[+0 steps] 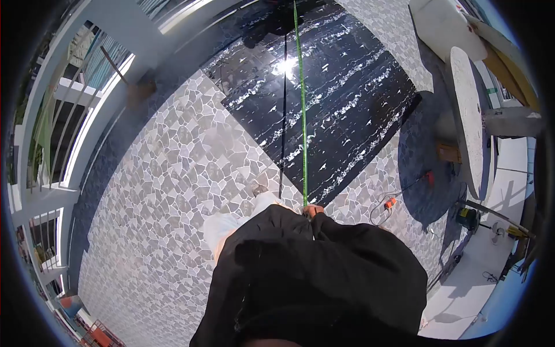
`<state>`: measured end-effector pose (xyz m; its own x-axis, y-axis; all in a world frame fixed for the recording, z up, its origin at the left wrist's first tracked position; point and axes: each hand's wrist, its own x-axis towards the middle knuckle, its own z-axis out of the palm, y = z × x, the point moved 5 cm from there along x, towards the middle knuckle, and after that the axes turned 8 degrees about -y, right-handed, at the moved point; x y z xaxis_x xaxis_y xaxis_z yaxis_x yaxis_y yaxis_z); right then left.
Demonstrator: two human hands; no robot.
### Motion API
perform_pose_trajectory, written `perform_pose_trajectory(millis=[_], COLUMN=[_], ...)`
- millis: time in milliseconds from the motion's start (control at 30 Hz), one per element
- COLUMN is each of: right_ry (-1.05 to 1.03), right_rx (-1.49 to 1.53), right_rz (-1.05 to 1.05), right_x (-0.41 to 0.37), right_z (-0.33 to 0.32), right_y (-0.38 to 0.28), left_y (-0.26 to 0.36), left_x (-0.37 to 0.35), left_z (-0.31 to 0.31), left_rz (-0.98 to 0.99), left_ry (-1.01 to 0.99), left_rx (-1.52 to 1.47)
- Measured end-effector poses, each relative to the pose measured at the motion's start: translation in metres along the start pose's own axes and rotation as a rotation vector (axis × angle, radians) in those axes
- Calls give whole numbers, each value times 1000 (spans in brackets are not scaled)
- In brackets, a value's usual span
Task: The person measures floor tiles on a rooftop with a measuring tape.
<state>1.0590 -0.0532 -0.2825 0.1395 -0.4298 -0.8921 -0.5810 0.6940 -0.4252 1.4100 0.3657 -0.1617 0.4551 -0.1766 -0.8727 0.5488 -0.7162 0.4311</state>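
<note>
At the near corner of a glossy black slab-like sheet with white veins (347, 87), my right hand (314, 210) is closed on the near end of a green tape measure (302, 104). The tape stretches straight away from me over the sheet to the top edge of the view. A dark line, apparently the tape's shadow, lies left of it, so the tape seems raised above the surface. My black sleeves (352, 243) come together at the hand. The left hand cannot be made out; the sleeve and clothing hide it.
Stone-patterned flooring (167, 156) surrounds the sheet. At right are an orange tool or plug with a cable (389, 203), a pale rounded tabletop (466, 121), a green power tool (467, 218) and leaning boards (442, 26). A white railing (49, 199) runs along the left.
</note>
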Motion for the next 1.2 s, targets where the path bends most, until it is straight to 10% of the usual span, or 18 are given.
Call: perform_pose_trajectory(millis=[233,333,467,533,667,800,967,1133,1200], right_ry=[260,322,421,446,513,555,625,720,629], right_rx=[91,712,387,224,613,666,743,594,681], right_rz=[-56,188,-37,-133,39,18,74,54,138], right_x=[59,-15,10,21,45,74,138,167,179], right_z=[103,169,241,270,328,360,376,374,370], right_y=[-32,-120,-157,-194,-237,-287,-330,-383,-401], left_y=[246,407,601,660,685,658,700,744,779], left_x=[189,273,341,327,360,432,396,424,421], left_z=[-146,-187,-163,-110,-10,41,97,99,98], left_rz=[295,500,878,709,348,189,589,580,84], left_ry=[-101,-196,-392,-602,-1157,-1275,-1455,-1507,-1719], left_rx=[190,355,799,923,1199,1662,2430,2641,2006])
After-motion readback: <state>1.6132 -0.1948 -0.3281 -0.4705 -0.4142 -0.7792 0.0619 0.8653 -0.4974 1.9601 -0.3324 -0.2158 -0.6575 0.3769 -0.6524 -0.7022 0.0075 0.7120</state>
